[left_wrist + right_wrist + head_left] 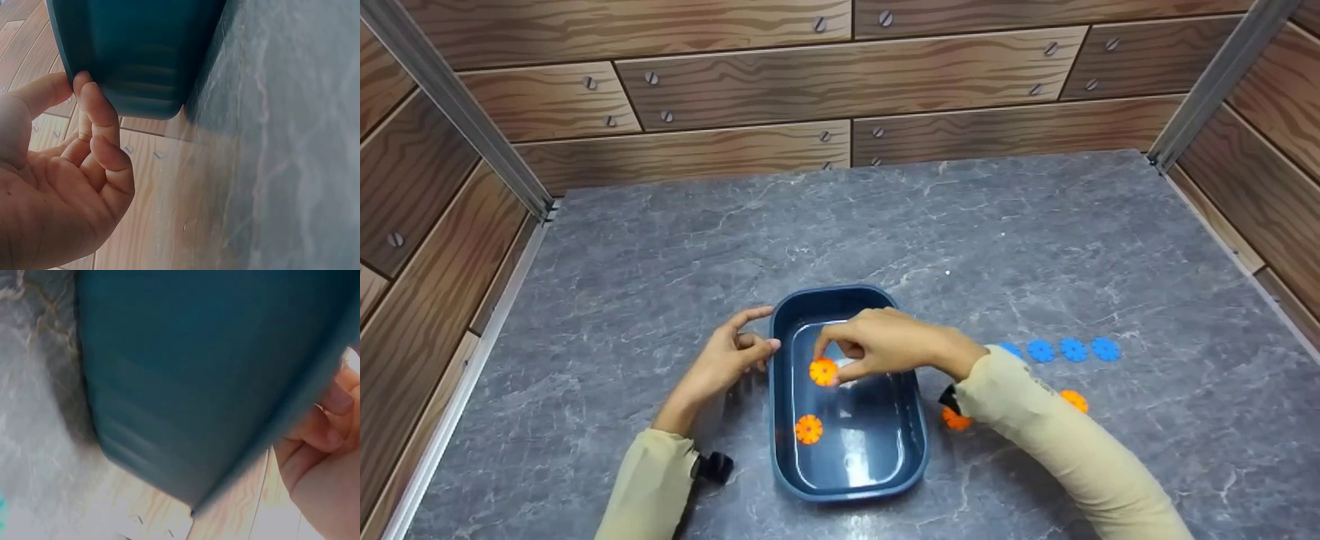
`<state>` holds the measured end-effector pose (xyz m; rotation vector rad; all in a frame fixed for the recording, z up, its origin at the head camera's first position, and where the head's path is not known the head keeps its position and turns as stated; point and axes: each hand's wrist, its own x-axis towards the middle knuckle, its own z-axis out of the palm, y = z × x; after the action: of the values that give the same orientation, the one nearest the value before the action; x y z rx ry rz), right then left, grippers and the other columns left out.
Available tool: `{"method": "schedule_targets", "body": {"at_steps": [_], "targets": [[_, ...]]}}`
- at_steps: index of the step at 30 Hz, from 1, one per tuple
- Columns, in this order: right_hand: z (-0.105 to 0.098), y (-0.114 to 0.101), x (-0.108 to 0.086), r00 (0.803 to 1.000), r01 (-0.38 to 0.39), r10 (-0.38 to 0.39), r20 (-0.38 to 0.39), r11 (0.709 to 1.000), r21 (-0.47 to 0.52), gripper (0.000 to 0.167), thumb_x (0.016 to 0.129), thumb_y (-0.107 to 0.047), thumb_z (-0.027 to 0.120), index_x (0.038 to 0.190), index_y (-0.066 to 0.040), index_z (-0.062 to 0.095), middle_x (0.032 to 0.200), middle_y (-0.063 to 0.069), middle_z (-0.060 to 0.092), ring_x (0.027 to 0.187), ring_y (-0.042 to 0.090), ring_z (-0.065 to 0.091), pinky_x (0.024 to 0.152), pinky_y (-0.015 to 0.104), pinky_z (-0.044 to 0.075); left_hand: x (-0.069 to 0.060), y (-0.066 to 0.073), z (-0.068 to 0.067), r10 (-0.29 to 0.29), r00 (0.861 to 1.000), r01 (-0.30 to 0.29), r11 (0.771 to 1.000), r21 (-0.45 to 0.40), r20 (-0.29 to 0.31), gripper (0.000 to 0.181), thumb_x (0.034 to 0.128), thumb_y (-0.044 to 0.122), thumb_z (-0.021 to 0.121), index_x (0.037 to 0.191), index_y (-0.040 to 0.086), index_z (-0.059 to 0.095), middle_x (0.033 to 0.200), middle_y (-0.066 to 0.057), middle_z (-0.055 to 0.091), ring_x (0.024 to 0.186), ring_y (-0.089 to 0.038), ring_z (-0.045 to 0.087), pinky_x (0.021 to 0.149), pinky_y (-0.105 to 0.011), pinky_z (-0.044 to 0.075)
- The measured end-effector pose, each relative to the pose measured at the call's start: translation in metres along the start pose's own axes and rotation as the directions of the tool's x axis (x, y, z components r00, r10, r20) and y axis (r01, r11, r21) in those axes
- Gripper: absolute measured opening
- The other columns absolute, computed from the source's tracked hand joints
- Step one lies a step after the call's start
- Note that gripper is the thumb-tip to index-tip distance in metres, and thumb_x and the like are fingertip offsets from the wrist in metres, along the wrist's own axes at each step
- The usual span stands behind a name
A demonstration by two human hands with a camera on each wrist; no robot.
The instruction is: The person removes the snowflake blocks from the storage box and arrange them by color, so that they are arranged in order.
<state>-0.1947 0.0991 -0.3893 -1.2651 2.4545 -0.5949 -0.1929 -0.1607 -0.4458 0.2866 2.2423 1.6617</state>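
Note:
A dark blue tub (849, 491) stands on the grey marbled table. My right hand (885, 341) is over the tub, pinching an orange notched disc (823, 371) between thumb and finger. Another orange disc (808, 429) lies on the tub's floor, lower left. At the tub's left side my left hand (727, 356) holds the rim with thumb and forefinger, its other fingers curled, as the left wrist view shows on the hand (73, 163). The tub's outer wall (185, 382) fills much of the right wrist view and hides the right hand's fingertips (332, 433) in part.
Right of the tub, blue discs (1072, 349) lie in a row, one partly behind the right sleeve (1057, 427). Two orange discs, a nearer one (956, 418) and a farther one (1073, 401), show beside that sleeve. Wood-patterned walls (840, 75) enclose the table.

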Motion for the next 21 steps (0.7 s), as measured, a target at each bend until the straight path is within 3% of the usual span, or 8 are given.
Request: {"method": "schedule_targets", "body": {"at_steps": [12, 21], "targets": [[-0.025, 0.001, -0.038, 0.997, -0.01, 0.01, -0.078, 1.0, 0.0, 0.033, 0.088, -0.043, 0.067, 0.114, -0.023, 0.064, 0.063, -0.009, 0.039, 0.054, 0.003, 0.034, 0.056, 0.02, 0.032, 0.0, -0.001, 0.001, 0.019, 1.0, -0.019, 1.0, -0.018, -0.011, 0.056, 0.0922, 0.015, 0.065, 0.142, 0.005, 0.042, 0.069, 0.002, 0.059, 0.064, -0.017, 0.055, 0.058, -0.025, 0.041], [-0.033, 0.015, -0.08, 0.987, -0.085, 0.085, -0.137, 0.996, 0.01, 0.032, 0.088, -0.043, 0.067, 0.111, -0.021, 0.064, 0.063, -0.011, 0.037, 0.054, 0.001, 0.032, 0.057, 0.02, 0.032, 0.001, -0.003, -0.001, 0.035, 0.999, -0.034, 0.999, -0.023, 0.01, 0.056, 0.0925, 0.012, 0.063, 0.143, 0.003, 0.04, 0.071, 0.004, 0.061, 0.065, -0.017, 0.056, 0.059, -0.025, 0.042]]}}
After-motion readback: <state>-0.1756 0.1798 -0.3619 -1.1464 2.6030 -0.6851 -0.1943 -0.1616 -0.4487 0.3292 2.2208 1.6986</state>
